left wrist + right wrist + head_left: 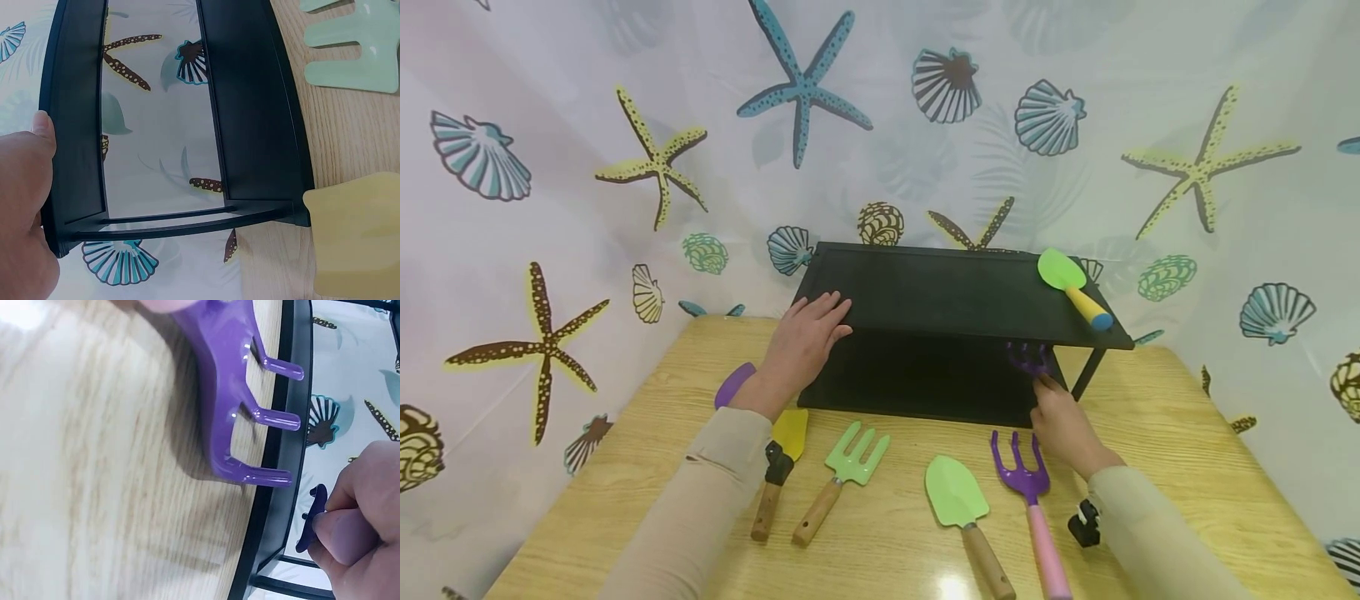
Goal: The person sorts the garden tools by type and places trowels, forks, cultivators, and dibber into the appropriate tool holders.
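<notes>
A black two-tier shelf (pixel 940 292) stands on the table. My left hand (pixel 801 342) rests on the left end of its top board, fingers laid across the surface; in the left wrist view the thumb touches the board's edge. My right hand (pixel 1067 425) grips a small purple garden fork (pixel 1028 358) by its pink handle (pixel 350 534), with the tines between the upper and lower boards. On the top board's right end lies a green hand trowel (pixel 1062 271) with a yellow, blue-tipped handle. Another purple garden fork (pixel 1022 477) with a pink handle lies beneath the right wrist.
On the wooden table (pixel 880 567) before the shelf lie a green trowel (pixel 955 492), a green garden fork (pixel 856 458) and a yellow trowel (pixel 790 432). A purple tool head (pixel 733 385) shows partly behind the left wrist. Patterned cloth (pixel 880 167) hangs behind and at both sides.
</notes>
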`<state>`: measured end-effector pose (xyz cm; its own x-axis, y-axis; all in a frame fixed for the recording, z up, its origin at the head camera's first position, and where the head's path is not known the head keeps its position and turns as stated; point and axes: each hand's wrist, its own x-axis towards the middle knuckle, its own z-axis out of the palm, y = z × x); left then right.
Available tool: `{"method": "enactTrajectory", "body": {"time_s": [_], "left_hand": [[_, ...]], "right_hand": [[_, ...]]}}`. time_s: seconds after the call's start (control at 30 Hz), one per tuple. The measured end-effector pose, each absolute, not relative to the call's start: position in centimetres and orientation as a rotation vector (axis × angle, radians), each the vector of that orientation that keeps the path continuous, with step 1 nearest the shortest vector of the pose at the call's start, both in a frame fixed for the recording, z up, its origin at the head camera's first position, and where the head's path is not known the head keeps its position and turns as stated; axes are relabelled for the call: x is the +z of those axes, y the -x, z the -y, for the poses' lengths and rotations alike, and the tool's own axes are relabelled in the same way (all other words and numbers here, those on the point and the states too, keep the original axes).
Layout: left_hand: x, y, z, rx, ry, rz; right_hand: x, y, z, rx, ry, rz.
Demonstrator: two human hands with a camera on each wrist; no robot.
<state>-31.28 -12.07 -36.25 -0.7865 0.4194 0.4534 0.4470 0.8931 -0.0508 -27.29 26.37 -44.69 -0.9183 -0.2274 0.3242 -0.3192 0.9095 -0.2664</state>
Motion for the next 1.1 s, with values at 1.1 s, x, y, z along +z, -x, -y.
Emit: {"method": "enactTrajectory", "body": {"time_s": [1.1], "left_hand": [[-36.3, 31.4, 12.1, -0.098, 0.627, 2.596]], "right_hand": [[-46.4, 30.4, -26.5, 0.370, -0.392, 2.890]]}}
